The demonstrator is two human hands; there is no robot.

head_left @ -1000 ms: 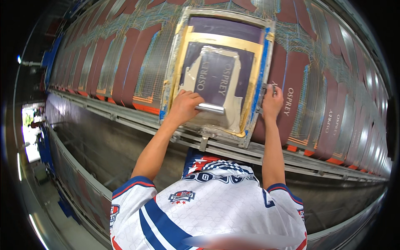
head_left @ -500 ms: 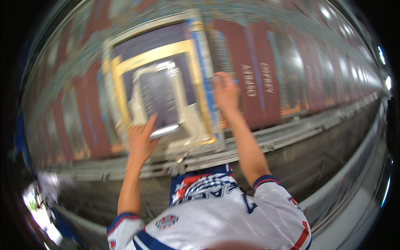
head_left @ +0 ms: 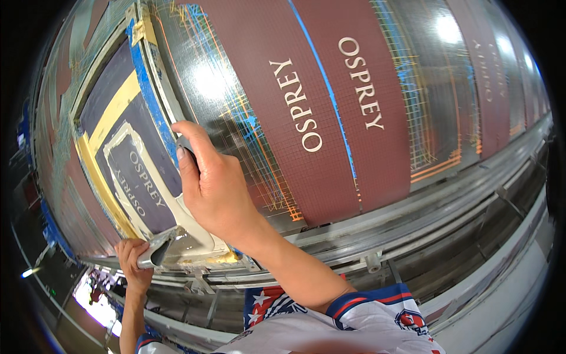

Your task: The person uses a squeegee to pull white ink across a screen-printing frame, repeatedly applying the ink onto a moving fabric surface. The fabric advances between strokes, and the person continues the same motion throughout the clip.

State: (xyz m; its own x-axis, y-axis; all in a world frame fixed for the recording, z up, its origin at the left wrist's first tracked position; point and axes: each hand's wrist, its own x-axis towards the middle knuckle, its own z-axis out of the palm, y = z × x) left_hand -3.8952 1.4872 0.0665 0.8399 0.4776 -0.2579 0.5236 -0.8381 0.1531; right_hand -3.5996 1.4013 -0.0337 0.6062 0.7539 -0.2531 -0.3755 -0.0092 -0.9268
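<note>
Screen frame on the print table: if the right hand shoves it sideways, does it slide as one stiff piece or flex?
Likely stiff: the screen frame has straight, taped rails, gripped at one edge by the right hand. Probably slides rather than tips, since it lies flat on the glossy table. The mesh inside looks thin, so likely fragile. The left hand holds a squeegee.

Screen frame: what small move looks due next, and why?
Probably slide the screen frame sideways onto the next maroon strip: the right hand grips its edge, the left hand holds the squeegee at its near end.
</note>
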